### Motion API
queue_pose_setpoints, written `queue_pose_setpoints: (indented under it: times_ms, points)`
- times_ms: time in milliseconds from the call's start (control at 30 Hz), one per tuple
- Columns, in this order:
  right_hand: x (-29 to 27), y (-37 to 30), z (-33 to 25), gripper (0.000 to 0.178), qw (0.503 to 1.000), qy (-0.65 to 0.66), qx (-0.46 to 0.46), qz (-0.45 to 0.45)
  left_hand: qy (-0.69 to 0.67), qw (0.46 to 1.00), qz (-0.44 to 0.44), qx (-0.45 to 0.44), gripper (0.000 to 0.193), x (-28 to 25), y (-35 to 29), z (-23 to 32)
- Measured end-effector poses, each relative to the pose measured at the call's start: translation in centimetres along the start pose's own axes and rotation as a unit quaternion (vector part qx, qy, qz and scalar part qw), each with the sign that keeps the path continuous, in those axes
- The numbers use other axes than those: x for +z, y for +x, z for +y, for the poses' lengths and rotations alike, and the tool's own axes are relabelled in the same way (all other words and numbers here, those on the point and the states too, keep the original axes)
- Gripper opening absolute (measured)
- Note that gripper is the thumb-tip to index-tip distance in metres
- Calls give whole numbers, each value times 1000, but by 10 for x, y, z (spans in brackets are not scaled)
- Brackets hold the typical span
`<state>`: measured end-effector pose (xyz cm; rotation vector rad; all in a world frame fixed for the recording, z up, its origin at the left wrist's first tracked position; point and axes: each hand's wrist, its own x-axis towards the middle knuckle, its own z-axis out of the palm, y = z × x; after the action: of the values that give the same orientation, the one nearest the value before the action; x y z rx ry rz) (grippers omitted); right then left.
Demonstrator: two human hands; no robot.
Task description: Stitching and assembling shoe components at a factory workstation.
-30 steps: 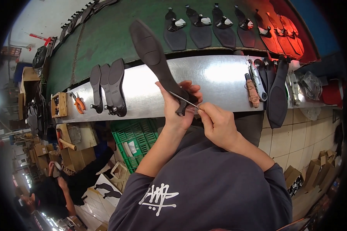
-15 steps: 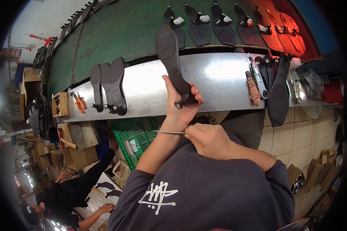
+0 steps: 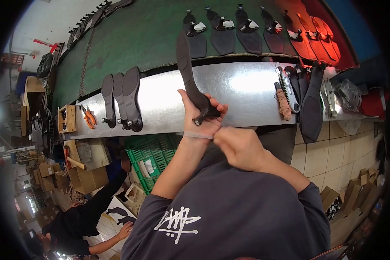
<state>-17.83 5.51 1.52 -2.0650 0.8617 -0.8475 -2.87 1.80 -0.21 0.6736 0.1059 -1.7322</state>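
Observation:
A dark high-heeled shoe sole [image 3: 185, 65] stands over the metal worktop's near edge, its broad toe end pointing away from me. Around its heel end, the fingers of my left hand [image 3: 205, 123] are wrapped, with the thumb alongside. My right hand [image 3: 240, 147] is a fist just right of my left wrist, gripping a thin metal rod-like tool [image 3: 197, 135]. That tool is smeared by motion and crosses in front of my left wrist. Its handle is hidden inside the fist.
Three dark soles [image 3: 130, 93] and orange-handled pliers [image 3: 89, 117] lie on the left of the metal worktop [image 3: 162, 97]. Shoe parts [image 3: 248, 34] line the green mat. A cutter knife [image 3: 290, 89] lies right. Below are a green crate [image 3: 160, 151] and a seated co-worker [image 3: 73, 225].
My right fist has risen slightly, bringing the metal tool up near the base of my left palm. The sole has turned a little in my left hand. The co-worker's hand has shifted.

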Motion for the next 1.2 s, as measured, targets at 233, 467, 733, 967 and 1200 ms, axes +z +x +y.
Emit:
queue_pose_setpoints:
  times_ms: [233, 467, 733, 967, 1200]
  points:
    - [-8, 10, -7, 50, 981, 128, 125, 69, -21, 999, -24, -24, 65, -10, 6, 3]
    - [-8, 12, 4, 60, 944, 280, 174, 29, 42, 999, 26, 13, 64, -6, 3, -2]
    - [-11, 14, 19, 51, 802, 507, 315, 16, 105, 993, -54, 8, 62, -2, 2, -9]
    - [-23, 9, 31, 50, 667, 666, 335, -6, 168, 980, -104, -4, 55, -22, -3, -4]
    - [-23, 12, 19, 51, 718, 619, 318, -11, 196, 977, -56, 58, 61, -28, -6, -3]
